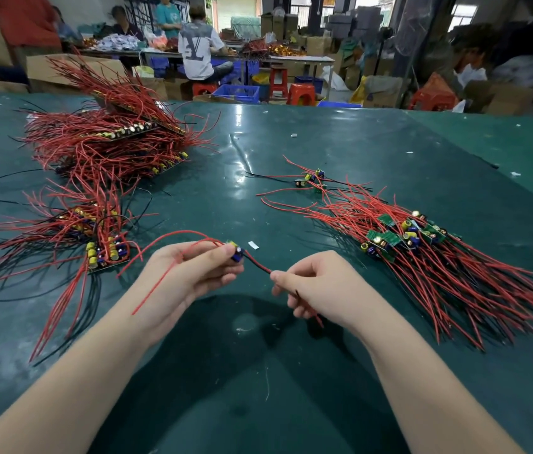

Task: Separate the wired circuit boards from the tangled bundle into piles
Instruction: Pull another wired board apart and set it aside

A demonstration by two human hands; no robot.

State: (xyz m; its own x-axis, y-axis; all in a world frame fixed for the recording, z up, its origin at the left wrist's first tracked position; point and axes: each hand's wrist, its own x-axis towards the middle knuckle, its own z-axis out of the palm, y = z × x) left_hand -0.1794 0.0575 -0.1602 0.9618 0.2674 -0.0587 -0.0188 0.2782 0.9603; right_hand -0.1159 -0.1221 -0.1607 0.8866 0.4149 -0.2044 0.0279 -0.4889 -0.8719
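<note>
My left hand (pixel 189 270) grips a small wired circuit board (pixel 236 252) with blue and yellow capacitors; its red wires arc back over the hand. My right hand (pixel 317 286) pinches the red and black wire pair (pixel 258 265) that leads from that board. A loose pile of green boards with red wires (pixel 402 237) lies to the right. A tangled bundle of boards and wires (pixel 94 237) lies to the left on the green table (pixel 258 191).
A big heap of board strips with red wires (pixel 111 139) sits at the far left. A few separate boards (pixel 311 180) lie mid-table. Small white scraps dot the surface. People sit at benches with stools and blue crates beyond the table's far edge.
</note>
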